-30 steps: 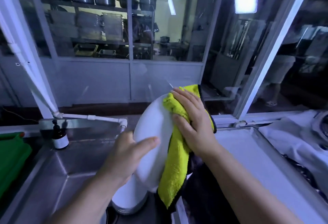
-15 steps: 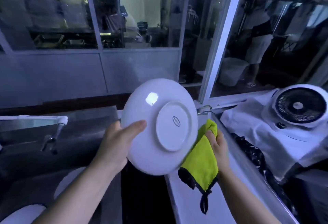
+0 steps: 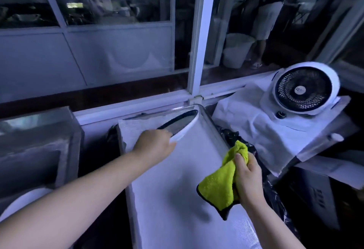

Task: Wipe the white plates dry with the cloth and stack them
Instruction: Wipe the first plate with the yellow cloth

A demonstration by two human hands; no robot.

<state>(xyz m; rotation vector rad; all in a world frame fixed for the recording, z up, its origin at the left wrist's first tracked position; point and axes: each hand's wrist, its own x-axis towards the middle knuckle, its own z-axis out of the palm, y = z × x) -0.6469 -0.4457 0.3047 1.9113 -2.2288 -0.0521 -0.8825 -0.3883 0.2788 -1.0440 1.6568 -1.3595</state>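
The left hand [image 3: 154, 143] pinches the near rim of a white plate [image 3: 185, 125], fingers curled over the edge. The plate reaches up and away from that grip toward the far right corner of a long white-lined tray [image 3: 177, 189]. It is tilted, its far edge close to the tray's back rim, and whether that edge touches the liner cannot be told. Its long line runs diagonally from the grip toward the window post [image 3: 199, 38]. No stack of dried plates shows at that corner, so this plate would probably be the bottom of one; setting it down likely means lowering the near rim until it lies flat.

To the right of the grip and nearer the body, the right hand [image 3: 246, 175] is closed around a bunched yellow cloth [image 3: 220, 183], held above the tray's right edge, well apart from the plate. The left hand is clearly the nearer one.

The liner below and toward the body from the grip is bare. Far left of the grip, a curved white edge, perhaps more plates [image 3: 21, 201], shows beside a steel sink [image 3: 35, 150]. Right of the tray a small fan [image 3: 304, 89] sits on white sheeting.
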